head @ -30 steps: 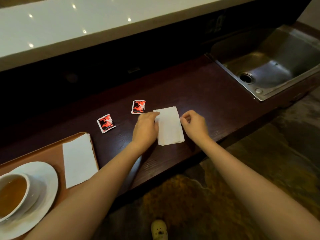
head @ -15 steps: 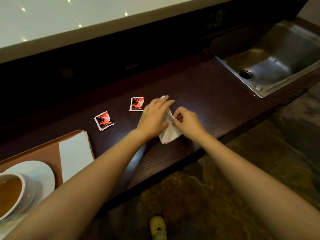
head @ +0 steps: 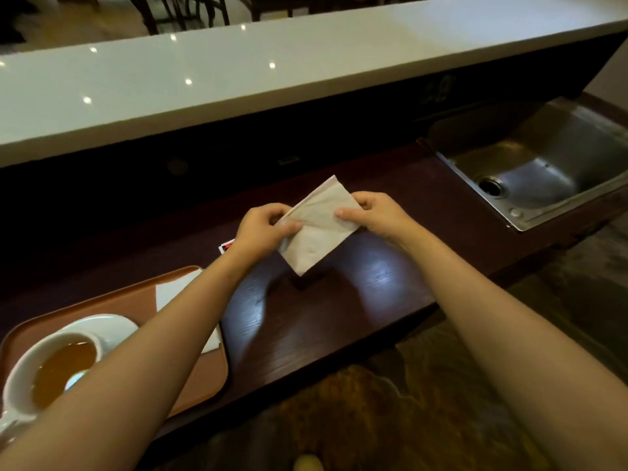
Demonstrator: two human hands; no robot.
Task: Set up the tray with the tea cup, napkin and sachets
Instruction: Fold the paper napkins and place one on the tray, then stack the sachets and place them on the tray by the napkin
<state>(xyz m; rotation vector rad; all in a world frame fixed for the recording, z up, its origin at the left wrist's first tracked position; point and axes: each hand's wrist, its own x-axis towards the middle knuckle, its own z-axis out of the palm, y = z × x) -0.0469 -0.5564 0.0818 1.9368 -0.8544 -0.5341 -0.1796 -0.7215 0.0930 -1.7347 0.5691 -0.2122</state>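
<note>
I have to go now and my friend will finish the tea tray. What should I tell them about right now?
Left hand and right hand together hold a folded napkin up above the dark counter.
On the tray: tea cup on its saucer, and another napkin.
One sachet peeks out on the counter behind the left wrist.
Left: put down the held napkin, then move sachets onto the tray.

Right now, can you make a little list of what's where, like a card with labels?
left hand: pinching the napkin's left edge
right hand: pinching its right edge
held napkin: lifted above the dark counter, tilted
tray: at left on the counter
tea cup: on tray, full of tea
second napkin: flat on tray
sachet: on counter, mostly hidden
sink: far right
</note>
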